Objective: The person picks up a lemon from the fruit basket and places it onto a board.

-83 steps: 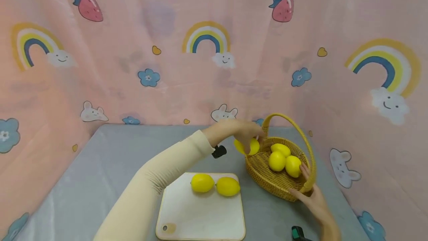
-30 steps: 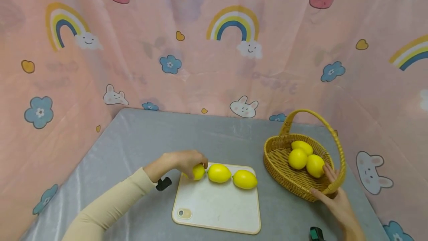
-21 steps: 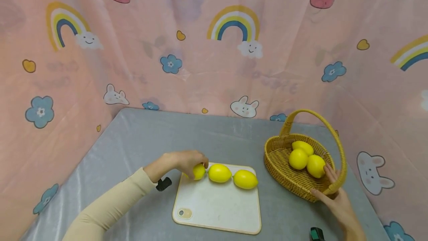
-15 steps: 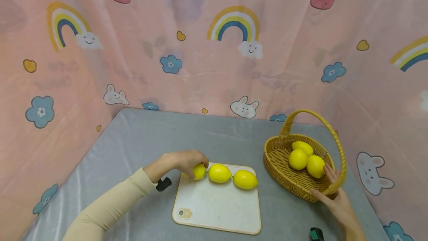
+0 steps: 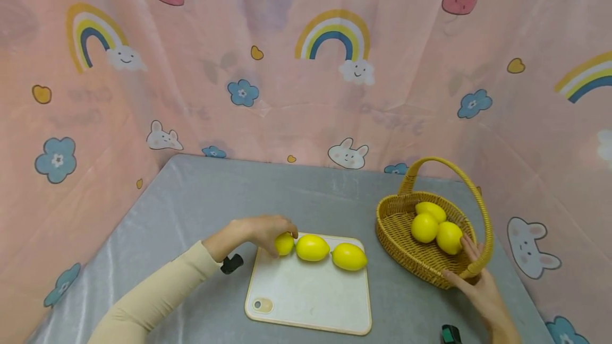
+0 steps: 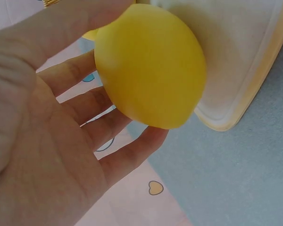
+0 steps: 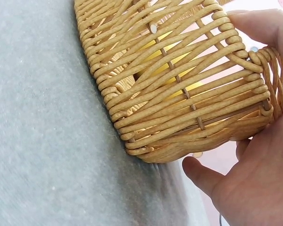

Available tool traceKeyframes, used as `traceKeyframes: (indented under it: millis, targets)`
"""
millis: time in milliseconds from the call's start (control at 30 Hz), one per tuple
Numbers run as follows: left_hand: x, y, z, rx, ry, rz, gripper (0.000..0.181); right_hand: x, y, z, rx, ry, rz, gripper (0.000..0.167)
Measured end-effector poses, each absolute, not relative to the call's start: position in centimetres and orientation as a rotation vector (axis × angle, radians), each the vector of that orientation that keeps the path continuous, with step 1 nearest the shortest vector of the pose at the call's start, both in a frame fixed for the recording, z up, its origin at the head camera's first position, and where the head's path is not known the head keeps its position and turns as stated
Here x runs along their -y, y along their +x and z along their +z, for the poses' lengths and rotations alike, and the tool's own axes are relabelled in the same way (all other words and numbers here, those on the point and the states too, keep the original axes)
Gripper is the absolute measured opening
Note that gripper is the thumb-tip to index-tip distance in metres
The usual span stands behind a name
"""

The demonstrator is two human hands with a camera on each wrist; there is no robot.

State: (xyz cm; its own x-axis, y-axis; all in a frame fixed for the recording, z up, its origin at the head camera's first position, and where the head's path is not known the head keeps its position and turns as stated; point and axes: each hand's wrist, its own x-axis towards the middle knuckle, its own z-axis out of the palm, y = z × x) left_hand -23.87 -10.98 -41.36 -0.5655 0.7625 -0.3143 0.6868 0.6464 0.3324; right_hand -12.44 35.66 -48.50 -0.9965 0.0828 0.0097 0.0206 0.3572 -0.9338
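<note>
My left hand [image 5: 270, 232] holds a lemon [image 6: 151, 68] at the top left of a white cutting board [image 5: 311, 301]. In the left wrist view its thumb and fingers lie around the fruit. To the right along the same row sit a middle lemon [image 5: 313, 248] and a right-hand lemon [image 5: 349, 257]. My right hand [image 5: 483, 285] grips the near right end of a wicker basket [image 5: 401, 248], by the foot of its handle. Three more lemons [image 5: 424, 228] lie inside the basket. In the right wrist view, fingers touch the woven rim [image 7: 226, 28].
A grey cloth covers the table [image 5: 215, 195], and a pink printed curtain [image 5: 287, 121] hangs behind it. The basket's tall handle [image 5: 478, 195] arches above its right side. Black camera mounts [image 5: 232, 264] sit at the wrists.
The left hand has brought a lemon from above the basket's left edge to the left end of the row on the board. In the last second both hands stay nearly still.
</note>
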Motion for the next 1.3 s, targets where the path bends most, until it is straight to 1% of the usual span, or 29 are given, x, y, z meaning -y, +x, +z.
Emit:
traceKeyframes:
  millis: [233,333,667,833,1300]
  targets:
    - [11.0,-23.9,-41.5,-2.441,1.123,0.247,0.06,-35.8,-12.2,-48.7,2.476,0.013,1.778,0.087]
    - [11.0,-24.1,-41.6,-2.444,1.115,0.252,0.063,-35.8,-12.1,-48.7,2.467,0.019,1.809,0.086]
    - [11.0,-24.4,-41.9,-2.445,1.11,0.265,0.065,-35.8,-12.2,-48.8,2.478,0.01,1.762,0.087]
    - [11.0,-24.8,-42.2,-2.451,1.1,0.272,0.071,-35.8,-12.3,-48.9,2.485,0.008,1.736,0.087]
    - [11.3,-25.7,-42.6,-2.48,1.094,0.286,0.077,-35.8,-12.6,-48.8,2.543,-0.083,1.721,0.089]
